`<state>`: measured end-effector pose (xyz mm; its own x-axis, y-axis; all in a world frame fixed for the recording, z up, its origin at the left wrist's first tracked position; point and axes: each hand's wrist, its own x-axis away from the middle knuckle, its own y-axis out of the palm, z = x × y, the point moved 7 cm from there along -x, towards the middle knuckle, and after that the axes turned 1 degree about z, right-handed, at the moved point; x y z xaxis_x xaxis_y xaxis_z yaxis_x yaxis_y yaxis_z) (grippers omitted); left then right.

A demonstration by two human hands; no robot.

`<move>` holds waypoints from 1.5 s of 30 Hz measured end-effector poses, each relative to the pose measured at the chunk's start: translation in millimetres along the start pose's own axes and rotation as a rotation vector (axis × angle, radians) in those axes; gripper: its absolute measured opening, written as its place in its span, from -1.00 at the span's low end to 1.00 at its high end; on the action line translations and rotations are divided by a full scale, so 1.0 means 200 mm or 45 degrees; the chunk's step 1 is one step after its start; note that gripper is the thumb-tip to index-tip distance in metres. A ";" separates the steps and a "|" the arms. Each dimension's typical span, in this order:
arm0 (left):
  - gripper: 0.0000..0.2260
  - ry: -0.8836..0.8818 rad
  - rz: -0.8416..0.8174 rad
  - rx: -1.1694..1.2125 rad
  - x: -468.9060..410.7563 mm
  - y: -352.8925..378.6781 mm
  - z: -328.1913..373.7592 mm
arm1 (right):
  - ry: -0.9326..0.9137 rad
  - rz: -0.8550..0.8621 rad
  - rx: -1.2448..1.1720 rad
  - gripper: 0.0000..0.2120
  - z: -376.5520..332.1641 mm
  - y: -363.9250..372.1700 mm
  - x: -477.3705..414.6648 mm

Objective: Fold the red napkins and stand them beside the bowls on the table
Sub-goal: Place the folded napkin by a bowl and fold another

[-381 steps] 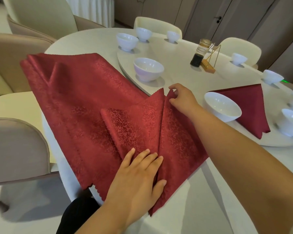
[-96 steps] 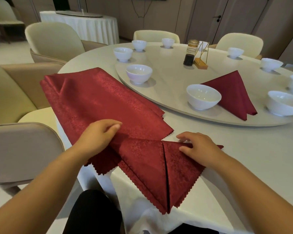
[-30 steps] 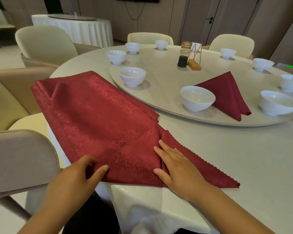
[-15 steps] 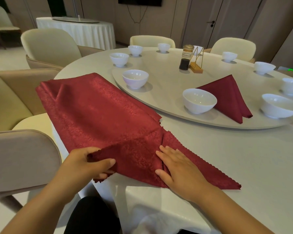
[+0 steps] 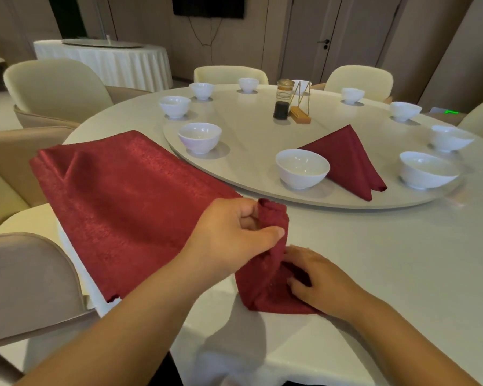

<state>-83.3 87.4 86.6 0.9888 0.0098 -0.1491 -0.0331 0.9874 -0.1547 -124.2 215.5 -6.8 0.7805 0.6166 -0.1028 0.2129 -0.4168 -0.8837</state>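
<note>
Ten round white glazed bowls (image 5: 302, 168) are counted on the pale glossy turntable (image 5: 248, 129), one half hidden behind a wire stand (image 5: 301, 107). One folded napkin (image 5: 349, 160), a red triangular tent, is stood just beside the nearest bowl. A second napkin (image 5: 265, 274) is held at the worktop's (image 5: 402, 274) near edge. Its raised fold is pinched in the left hand's (image 5: 232, 232) grip. The right hand (image 5: 326, 285) is laid on its base with fingers bent, and that grip cannot be told. A flat red stack (image 5: 123, 196) of patterned cloth is spread at left.

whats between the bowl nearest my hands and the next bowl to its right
A folded red napkin, beside the near bowl, seen in the head view.
</note>
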 end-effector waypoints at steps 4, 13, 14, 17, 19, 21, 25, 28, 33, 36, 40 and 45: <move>-0.73 -0.001 -0.106 -0.085 -0.08 0.20 -0.05 | 0.005 0.141 -0.253 -0.72 0.00 -0.02 0.03; -0.85 -0.133 -0.224 -0.158 -0.11 0.41 -0.32 | 0.566 0.764 -0.908 -0.74 0.31 -0.20 0.17; -0.88 -0.139 -0.255 -0.210 -0.10 0.43 -0.35 | 0.608 0.786 -0.986 -0.75 0.33 -0.20 0.18; -0.96 -0.084 -0.411 -0.415 -0.06 0.50 -0.38 | 0.640 0.849 -1.086 -0.75 0.33 -0.23 0.22; -0.88 0.010 -0.484 -0.579 -0.04 0.51 -0.38 | 0.633 0.889 -1.102 -0.75 0.30 -0.26 0.24; -0.85 0.067 -0.553 -0.651 -0.03 0.51 -0.38 | 0.622 0.909 -1.036 -0.77 0.27 -0.28 0.25; -0.78 0.231 -0.676 -0.809 -0.02 0.54 -0.36 | 0.381 1.106 -0.045 -0.77 0.06 -0.37 0.29; -0.76 0.292 -0.710 -0.734 -0.01 0.52 -0.36 | 0.371 0.795 0.235 -0.72 0.03 -0.25 0.22; -0.73 0.342 -0.348 -0.670 -0.09 0.30 -0.36 | 0.508 0.416 0.358 -0.65 0.14 -0.02 0.21; -0.60 0.585 -0.428 -1.006 -0.07 0.35 -0.40 | 0.553 0.262 0.447 -0.59 0.14 0.02 0.21; -0.50 0.598 -0.604 -1.412 -0.07 0.45 -0.48 | 0.544 0.175 0.486 -0.58 0.15 0.03 0.22; -0.35 0.451 -0.756 -1.553 -0.15 0.45 -0.53 | 0.617 0.114 0.517 -0.30 0.18 0.05 0.24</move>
<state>-131.3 159.0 -27.2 0.8170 -0.5759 0.0298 0.0867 0.0715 -0.9937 -106.6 265.2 -37.3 0.9825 0.1792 -0.0501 -0.0311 -0.1076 -0.9937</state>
